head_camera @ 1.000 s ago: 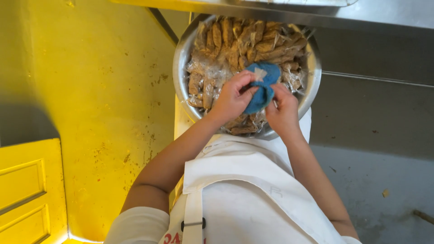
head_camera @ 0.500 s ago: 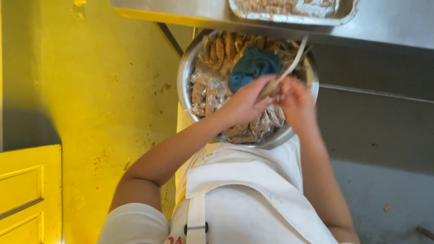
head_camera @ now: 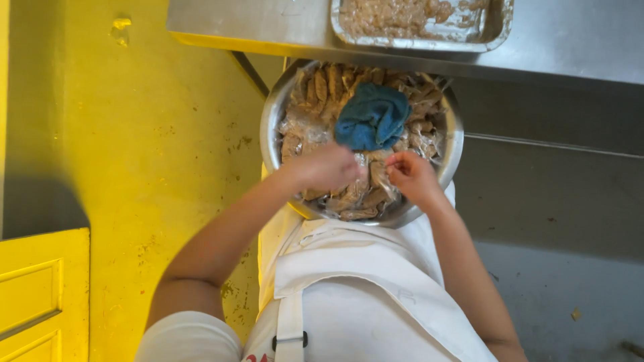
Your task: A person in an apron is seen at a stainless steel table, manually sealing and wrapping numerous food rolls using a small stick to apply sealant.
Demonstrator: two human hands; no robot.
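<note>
Both hands work low in the round metal bowl that sits in the person's lap. The left hand is curled, blurred with motion, its fingers closed over a plastic-wrapped roll near the bowl's six o'clock edge. The right hand, just beside it at about five o'clock, pinches the same wrap between thumb and fingertips; how firmly it grips I cannot tell.

A second ago both hands sat together on the blue cloth, wiping on it. Half a second ago they had dropped off it and were pulling a thin strip of film between them. Now the cloth lies loose and untouched in the bowl's middle, towards one o'clock, on top of the heap of wrapped brown rolls, and the hands have closed in on a single roll below it. So the wiping looks finished and the handling of one piece has begun.

At twelve o'clock, on the steel bench, stands a metal tray of pale minced filling, well apart from the hands.
</note>
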